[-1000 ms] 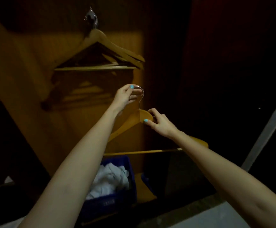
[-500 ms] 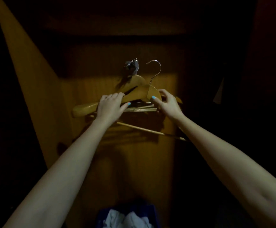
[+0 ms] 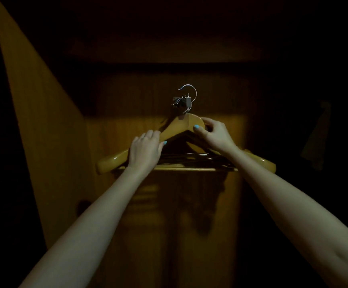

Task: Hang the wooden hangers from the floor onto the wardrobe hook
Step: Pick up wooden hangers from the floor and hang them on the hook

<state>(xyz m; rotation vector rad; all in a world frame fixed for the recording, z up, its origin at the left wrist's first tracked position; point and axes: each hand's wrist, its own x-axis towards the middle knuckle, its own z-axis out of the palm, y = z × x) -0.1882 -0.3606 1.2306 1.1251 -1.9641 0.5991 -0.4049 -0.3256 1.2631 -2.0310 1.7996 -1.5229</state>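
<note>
A wooden hanger [image 3: 176,125] is held level in front of the wardrobe's back panel. Its metal loop [image 3: 189,91] arches just above the wardrobe hook [image 3: 178,101]; whether it rests on the hook I cannot tell. My left hand [image 3: 145,150] grips the hanger's left arm. My right hand [image 3: 213,135] pinches its right shoulder close to the neck. Behind it, other wooden hangers [image 3: 194,161] hang from the same hook, mostly hidden, with only their bars and tips showing.
The wardrobe's lit wooden side wall [image 3: 36,121] slants up on the left. A dark shelf edge [image 3: 169,65] runs above the hook. The right side of the wardrobe is in deep shadow.
The hanger rose from waist height to the hook. Its loop moved from the right of the hook to directly over it, and the hanger turned level. Both hands kept their hold.
</note>
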